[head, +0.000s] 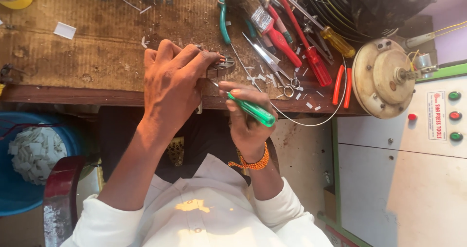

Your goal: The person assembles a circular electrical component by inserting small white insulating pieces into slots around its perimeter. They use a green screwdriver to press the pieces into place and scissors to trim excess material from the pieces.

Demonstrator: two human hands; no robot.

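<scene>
The right hand (245, 118) was closed in a firm grip on a green translucent-handled screwdriver (252, 109), its long axis running up-left so the tip met the small dark metal part (220, 67) pinned to the cardboard-covered table (97, 42) by the left hand (172, 81), just beside it.

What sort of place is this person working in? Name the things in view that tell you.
Most likely a small repair or electrical workshop. The scarred wooden bench is strewn with hand tools such as red-handled screwdrivers, a round metal motor part sits at its end, and the right hand holds a green-handled screwdriver.
</scene>
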